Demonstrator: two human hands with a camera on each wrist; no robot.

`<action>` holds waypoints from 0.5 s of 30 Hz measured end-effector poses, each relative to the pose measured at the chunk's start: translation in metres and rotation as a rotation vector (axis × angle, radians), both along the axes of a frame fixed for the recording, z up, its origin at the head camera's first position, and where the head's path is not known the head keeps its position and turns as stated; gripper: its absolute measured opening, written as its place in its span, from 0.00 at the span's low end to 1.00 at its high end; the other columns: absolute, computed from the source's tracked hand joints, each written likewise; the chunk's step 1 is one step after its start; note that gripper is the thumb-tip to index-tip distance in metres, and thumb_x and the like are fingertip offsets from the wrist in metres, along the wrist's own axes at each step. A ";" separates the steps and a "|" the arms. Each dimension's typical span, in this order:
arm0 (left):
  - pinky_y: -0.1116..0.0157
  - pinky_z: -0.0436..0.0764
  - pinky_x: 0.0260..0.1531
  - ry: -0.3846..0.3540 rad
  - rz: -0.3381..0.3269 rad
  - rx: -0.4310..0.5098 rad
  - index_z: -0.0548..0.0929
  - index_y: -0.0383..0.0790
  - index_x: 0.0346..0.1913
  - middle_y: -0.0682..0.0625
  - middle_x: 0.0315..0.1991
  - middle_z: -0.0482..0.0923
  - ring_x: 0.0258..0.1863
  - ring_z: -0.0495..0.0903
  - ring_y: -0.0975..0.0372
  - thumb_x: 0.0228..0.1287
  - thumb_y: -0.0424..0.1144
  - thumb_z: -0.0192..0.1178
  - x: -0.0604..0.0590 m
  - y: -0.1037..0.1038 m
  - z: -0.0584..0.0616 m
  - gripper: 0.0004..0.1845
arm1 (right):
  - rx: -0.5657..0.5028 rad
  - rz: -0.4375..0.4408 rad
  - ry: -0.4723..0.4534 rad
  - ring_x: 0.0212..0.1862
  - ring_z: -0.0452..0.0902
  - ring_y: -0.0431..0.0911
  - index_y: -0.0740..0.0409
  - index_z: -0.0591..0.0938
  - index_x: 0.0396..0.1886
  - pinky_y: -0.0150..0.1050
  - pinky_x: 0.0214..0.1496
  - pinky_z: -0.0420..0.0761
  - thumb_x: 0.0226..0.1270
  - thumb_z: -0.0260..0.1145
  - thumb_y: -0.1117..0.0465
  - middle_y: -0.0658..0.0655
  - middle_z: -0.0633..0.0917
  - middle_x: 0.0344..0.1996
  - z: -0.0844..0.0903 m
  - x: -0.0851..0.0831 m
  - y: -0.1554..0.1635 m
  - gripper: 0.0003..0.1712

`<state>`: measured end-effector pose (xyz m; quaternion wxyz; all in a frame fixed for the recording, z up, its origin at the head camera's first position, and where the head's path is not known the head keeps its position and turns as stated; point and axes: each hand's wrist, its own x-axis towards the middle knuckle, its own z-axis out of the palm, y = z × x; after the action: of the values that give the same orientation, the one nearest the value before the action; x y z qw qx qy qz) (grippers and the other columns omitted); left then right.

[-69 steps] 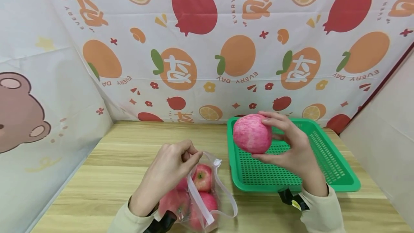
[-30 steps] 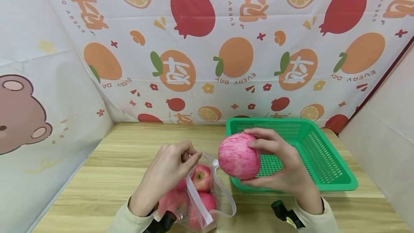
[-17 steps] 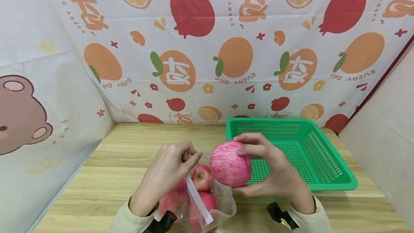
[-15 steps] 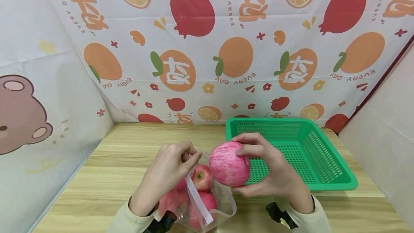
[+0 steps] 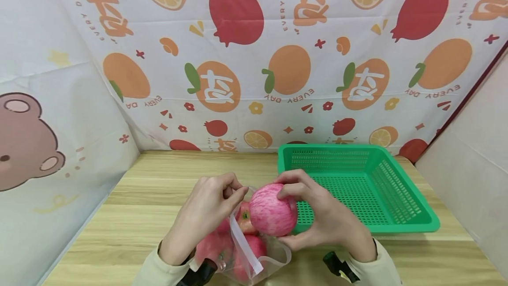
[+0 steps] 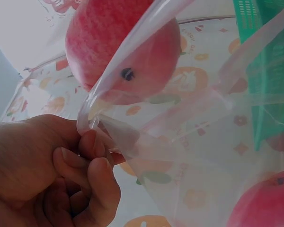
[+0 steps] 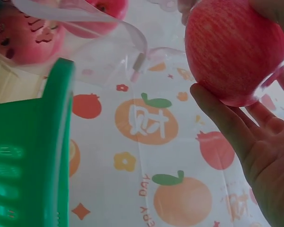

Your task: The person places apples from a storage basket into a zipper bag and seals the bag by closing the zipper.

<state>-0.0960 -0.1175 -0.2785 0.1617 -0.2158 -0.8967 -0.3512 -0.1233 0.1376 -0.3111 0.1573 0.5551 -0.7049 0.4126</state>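
Apple (image 5: 273, 210) sits cupped in the right hand (image 5: 323, 220), fingers curled round it, right over the mouth of the clear plastic bag (image 5: 254, 250). Left hand (image 5: 206, 215) pinches the bag's rim, holding it open. I'd keep that rim pulled taut and lower the fruit gently onto the apples inside (image 5: 249, 247). Beyond the grip, the green basket (image 5: 412, 220) sits on the wooden table (image 5: 158, 184).

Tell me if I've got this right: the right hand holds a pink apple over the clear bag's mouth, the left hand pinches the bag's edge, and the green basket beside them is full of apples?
Not quite. The green basket has no apples in it, as the head view shows. The rest stands: the right hand holds the pink apple over the clear bag, and the left hand pinches the bag's edge. The other apples lie inside the bag.
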 end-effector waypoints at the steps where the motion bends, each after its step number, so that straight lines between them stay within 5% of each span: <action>1: 0.72 0.65 0.13 0.000 0.001 0.002 0.84 0.45 0.27 0.64 0.14 0.72 0.13 0.64 0.76 0.60 0.30 0.72 0.000 0.000 0.000 0.09 | 0.010 -0.004 -0.006 0.59 0.74 0.50 0.54 0.70 0.58 0.38 0.52 0.86 0.47 0.85 0.55 0.61 0.72 0.61 -0.001 0.001 0.000 0.42; 15: 0.72 0.64 0.13 0.015 0.000 0.001 0.83 0.46 0.24 0.64 0.13 0.70 0.14 0.62 0.76 0.60 0.31 0.72 0.000 -0.001 -0.001 0.11 | 0.046 0.012 0.005 0.57 0.75 0.48 0.53 0.69 0.59 0.34 0.52 0.84 0.44 0.85 0.58 0.59 0.72 0.60 -0.009 0.003 -0.008 0.44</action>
<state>-0.0961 -0.1181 -0.2795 0.1683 -0.2185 -0.8953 -0.3499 -0.1203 0.1298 -0.3197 0.1437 0.5638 -0.7104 0.3960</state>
